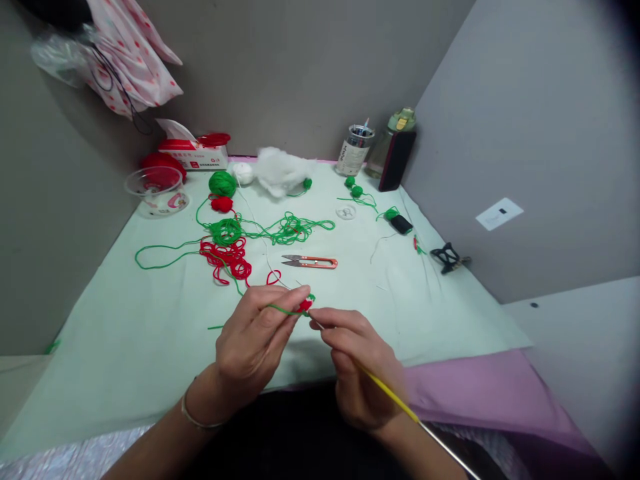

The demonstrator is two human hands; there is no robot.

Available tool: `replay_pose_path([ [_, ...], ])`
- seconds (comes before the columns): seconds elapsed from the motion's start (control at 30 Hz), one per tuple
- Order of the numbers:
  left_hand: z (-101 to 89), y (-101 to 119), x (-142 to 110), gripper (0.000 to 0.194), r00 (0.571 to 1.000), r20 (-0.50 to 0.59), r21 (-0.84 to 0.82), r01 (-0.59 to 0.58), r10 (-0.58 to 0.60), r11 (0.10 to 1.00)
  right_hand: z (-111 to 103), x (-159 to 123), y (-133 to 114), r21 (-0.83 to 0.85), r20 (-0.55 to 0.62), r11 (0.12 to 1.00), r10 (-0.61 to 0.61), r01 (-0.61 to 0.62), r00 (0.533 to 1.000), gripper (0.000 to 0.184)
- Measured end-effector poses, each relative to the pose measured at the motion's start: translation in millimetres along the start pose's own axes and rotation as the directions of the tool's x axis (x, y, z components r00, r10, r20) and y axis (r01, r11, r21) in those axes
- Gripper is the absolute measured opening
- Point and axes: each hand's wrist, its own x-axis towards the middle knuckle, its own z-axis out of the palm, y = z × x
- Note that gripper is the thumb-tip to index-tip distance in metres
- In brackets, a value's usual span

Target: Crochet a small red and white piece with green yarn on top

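Note:
Between the fingertips of my left hand (257,333) is a small red and green crochet piece (305,305). Green yarn (285,311) runs over that hand's fingers to the piece. My right hand (363,363) is closed around a crochet hook (387,392) with a yellow grip and a long metal shaft, its tip meeting the piece's edge. Just beyond my hands lie orange-handled thread snips (310,262). Loose red yarn (227,260) and tangled green yarn (293,229) spread across the cloth to the left and behind.
At the back stand a tissue box (200,157), white stuffing (280,172), a pen tin (356,150), a bottle (383,143) and a phone (398,161). A clear plastic tub (157,190) is at left. A black claw clip (449,257) lies near the right edge. Partition walls surround the table.

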Motion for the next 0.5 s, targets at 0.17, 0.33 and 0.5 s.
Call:
replay_pose_path([
  [0.17,0.5,-2.1,-1.1,0.052,0.999,0.004,-0.012,-0.049,0.049,0.999,4.3,-0.9,-1.3,0.018,-0.050,0.998,0.061,-0.060,0.997,0.026],
  [0.33,0.8,-2.0,-0.3,0.055,1.000,0.008,0.003,-0.028,0.028,1.000,6.0,-2.2,0.0,-0.022,-0.036,0.998,0.062,-0.063,0.997,0.025],
  [0.5,2.3,-1.1,-0.1,0.059,1.000,-0.007,-0.032,0.007,-0.008,0.999,9.9,-6.9,5.8,-0.019,-0.044,1.000,0.001,-0.001,0.999,0.027],
])
